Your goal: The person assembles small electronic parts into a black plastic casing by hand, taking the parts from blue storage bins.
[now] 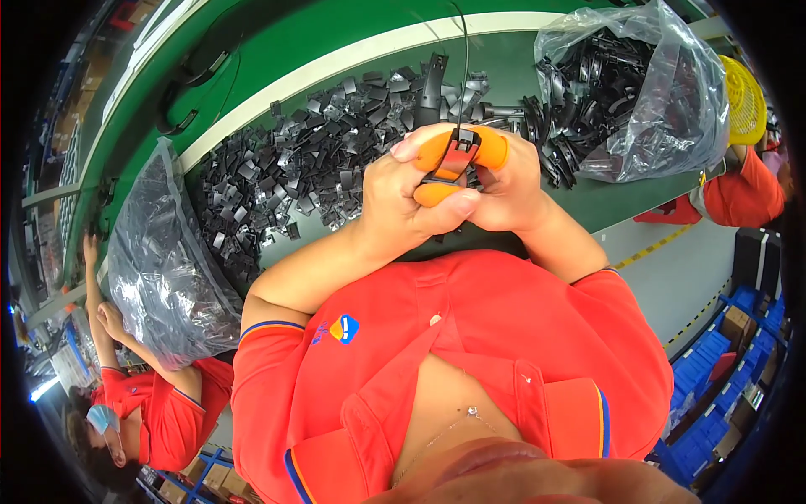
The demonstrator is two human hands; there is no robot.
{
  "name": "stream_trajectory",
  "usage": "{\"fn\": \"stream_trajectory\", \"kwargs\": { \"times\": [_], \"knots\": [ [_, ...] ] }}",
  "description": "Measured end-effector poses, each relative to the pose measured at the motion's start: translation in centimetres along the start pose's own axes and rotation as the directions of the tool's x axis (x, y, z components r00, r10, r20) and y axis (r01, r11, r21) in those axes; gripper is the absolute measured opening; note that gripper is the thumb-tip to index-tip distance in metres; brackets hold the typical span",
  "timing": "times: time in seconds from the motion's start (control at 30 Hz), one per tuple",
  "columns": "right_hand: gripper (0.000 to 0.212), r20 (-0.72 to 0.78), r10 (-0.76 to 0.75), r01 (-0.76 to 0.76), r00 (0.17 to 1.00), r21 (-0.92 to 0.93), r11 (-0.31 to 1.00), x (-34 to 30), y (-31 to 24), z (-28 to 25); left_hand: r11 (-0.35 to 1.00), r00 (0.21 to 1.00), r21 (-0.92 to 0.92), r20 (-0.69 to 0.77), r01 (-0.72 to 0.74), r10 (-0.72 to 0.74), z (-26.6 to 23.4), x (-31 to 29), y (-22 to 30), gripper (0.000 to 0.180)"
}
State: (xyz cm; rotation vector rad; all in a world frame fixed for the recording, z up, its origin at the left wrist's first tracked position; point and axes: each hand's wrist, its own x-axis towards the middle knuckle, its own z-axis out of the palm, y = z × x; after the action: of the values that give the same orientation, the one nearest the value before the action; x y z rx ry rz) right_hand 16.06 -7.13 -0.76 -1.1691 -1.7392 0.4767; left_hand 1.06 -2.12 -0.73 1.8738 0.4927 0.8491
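My left hand (pixel 393 191) and my right hand (pixel 517 178) meet in front of my chest, fingers closed round a black plastic part (pixel 456 156) with a shiny face. Orange finger covers (pixel 435 149) sit on several fingertips. From the top of the part a thin black cable (pixel 465 59) runs upward. Just beyond my hands rises a long black curved piece (pixel 431 91); whether it joins the held part is hidden. Behind them, a wide heap of small black plastic pieces (pixel 315 139) covers the green bench (pixel 617 202).
On the right, a clear plastic bag (pixel 684 109) holds black curved parts. Another clear bag (pixel 168 269) hangs over the bench's left side. Black pieces with cables (pixel 206 71) lie on the green belt beyond a pale rail (pixel 336 63). Co-workers in red (pixel 172 420) are at both sides.
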Motion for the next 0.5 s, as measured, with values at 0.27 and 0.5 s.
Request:
{"fn": "stream_trajectory", "kwargs": {
  "times": [0.27,0.5],
  "knots": [
    [0.036,0.121,-0.176,0.185,0.977,-0.070,0.980,1.6,-1.3,-1.8,0.941,0.932,-0.306,0.361,0.142,-0.024,-1.5,2.0,1.3,0.049],
    [0.028,-0.029,-0.243,0.245,0.970,0.114,0.963,1.3,-1.2,-0.8,0.957,0.950,0.035,0.138,-0.288,0.281,0.0,2.6,0.3,0.039]
  ]
}}
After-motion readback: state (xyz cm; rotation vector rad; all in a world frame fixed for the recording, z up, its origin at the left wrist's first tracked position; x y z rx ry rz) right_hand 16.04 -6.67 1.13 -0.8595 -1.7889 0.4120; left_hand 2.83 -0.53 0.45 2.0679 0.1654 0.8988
